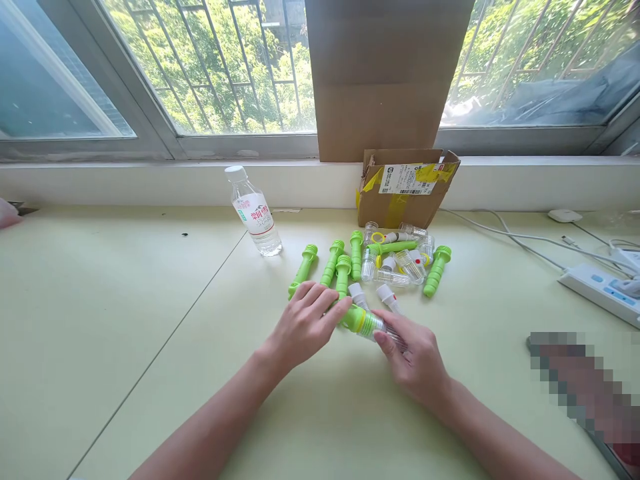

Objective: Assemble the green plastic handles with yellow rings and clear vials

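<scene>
My left hand [306, 323] is closed round a green plastic handle [354, 318], palm down. A yellow ring [362, 323] sits at the handle's threaded end. My right hand [417, 353] grips a clear plastic tube [378, 327], and the green threads show inside its mouth; how far they are screwed in I cannot tell. Just beyond my fingers lie two white-capped pieces, one on the left [358, 295] and one on the right [388, 297]. Several loose green handles [330, 263] lie past my left hand, and another green handle [437, 271] is off to the right.
A pile of clear tubes [393, 277] and small parts lies before an open cardboard box [400, 203]. A water bottle [256, 217] stands at the back left. On the right are a power strip [600, 293], white cables [525, 235] and a blurred-out flat object [585, 393].
</scene>
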`<move>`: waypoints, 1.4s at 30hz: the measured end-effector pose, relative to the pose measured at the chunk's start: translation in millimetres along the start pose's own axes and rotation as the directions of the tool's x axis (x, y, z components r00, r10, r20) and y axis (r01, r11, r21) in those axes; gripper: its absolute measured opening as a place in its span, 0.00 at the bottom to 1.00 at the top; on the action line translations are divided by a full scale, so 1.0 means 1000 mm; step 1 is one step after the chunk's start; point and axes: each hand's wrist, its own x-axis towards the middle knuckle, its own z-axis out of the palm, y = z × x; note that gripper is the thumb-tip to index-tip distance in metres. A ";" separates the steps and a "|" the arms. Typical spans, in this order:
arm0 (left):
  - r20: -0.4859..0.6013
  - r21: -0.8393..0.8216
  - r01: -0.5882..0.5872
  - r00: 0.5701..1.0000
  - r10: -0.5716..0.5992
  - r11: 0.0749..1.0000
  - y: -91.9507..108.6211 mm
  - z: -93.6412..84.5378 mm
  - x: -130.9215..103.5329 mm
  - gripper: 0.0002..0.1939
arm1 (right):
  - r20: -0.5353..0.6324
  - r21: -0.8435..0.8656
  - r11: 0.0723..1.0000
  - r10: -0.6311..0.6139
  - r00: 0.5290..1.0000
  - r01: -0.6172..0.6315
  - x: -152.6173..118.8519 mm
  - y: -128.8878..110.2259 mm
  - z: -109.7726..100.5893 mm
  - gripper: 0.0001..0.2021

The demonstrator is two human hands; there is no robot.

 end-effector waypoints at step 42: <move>0.403 -0.201 0.304 0.892 -0.204 0.931 0.010 -0.011 0.006 0.08 | 0.097 -0.374 0.874 -0.296 0.950 0.310 0.013 0.011 -0.009 0.14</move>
